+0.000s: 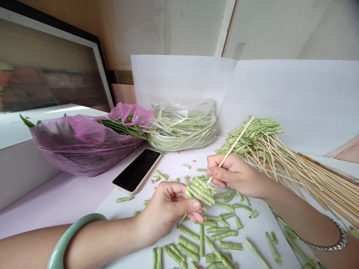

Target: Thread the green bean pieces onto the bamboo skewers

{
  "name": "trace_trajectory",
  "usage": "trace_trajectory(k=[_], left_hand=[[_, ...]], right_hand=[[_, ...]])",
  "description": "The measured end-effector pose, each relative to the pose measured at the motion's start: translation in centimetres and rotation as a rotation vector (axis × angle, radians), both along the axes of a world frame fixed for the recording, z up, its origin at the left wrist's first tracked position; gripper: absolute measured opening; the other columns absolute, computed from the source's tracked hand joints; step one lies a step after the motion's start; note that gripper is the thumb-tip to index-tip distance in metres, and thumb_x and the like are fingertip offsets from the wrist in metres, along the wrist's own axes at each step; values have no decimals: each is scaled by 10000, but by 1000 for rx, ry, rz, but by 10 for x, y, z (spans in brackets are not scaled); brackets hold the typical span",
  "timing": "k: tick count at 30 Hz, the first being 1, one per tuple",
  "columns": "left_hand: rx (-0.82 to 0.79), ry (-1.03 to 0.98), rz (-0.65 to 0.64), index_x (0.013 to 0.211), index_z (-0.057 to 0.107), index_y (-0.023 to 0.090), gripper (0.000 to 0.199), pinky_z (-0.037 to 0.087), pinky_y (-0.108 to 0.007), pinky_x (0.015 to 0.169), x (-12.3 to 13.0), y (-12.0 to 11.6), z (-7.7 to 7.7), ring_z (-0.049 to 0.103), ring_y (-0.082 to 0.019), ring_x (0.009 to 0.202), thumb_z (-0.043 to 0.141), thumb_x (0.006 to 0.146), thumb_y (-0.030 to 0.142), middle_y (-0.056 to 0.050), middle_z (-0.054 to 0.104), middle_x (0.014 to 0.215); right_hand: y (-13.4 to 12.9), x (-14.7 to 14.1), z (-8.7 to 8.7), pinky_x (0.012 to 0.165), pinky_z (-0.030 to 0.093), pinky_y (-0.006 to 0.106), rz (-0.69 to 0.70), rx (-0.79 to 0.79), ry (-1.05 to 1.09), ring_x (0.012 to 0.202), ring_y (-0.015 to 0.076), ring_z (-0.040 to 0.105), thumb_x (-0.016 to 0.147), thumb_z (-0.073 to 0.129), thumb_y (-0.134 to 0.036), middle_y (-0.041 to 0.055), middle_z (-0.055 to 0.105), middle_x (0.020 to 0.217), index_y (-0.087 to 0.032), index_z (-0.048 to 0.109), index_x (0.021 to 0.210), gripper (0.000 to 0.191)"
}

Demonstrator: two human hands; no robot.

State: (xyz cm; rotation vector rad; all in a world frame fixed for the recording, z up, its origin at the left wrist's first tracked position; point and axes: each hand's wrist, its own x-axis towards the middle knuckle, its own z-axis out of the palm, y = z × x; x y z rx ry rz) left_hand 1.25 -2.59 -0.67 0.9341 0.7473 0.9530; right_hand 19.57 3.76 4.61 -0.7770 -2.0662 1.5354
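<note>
My right hand (234,173) pinches a thin bamboo skewer (238,140), which slants down to the left into a small stack of cut green bean pieces (200,189). That stack is gripped between the thumb and fingers of my left hand (174,203). A short wooden tip shows below the left fingers, in line with the skewer. Many loose cut bean pieces (187,244) lie scattered under and around both hands on a white sheet (123,215).
At right lies a heap of bean-loaded skewers (249,136), sticks pointing toward the lower right. Behind sit a clear bag of long beans (183,129) and a purple bag (84,149) with green stalks. A phone (137,170) rests left of centre. White boards (182,78) stand behind.
</note>
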Motion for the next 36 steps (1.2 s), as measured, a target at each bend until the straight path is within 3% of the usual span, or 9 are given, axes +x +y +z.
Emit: trace_trajectory(k=[10,19,31,36], left_hand=[[10,7,28,683,676,68,273,512,-217,575,-1,2,1,646,-130,550,780,627,313,-67,680,580],[-4,7,32,676,674,61,274,514,-216,566,0,3,1,650,-133,554,782,626,308,-63,669,581],[-7,2,15,666,652,66,269,504,-218,553,0,3,1,646,-132,546,768,644,309,-58,660,608],[-9,10,18,712,636,91,288,502,-242,577,-1,3,-1,651,-147,587,740,672,356,-72,673,700]], right_hand=[[6,9,9,357,234,159,-155,96,-16,390,38,331,805,591,-518,-61,427,488,-171,424,636,421],[13,27,21,403,346,150,-467,181,135,469,58,435,818,616,-444,-32,481,560,-170,547,732,296],[13,20,19,396,376,153,-508,163,161,474,74,466,814,614,-409,-19,503,552,-155,581,724,271],[11,23,25,394,388,173,-594,132,238,457,80,475,785,646,-366,0,527,567,-141,587,702,247]])
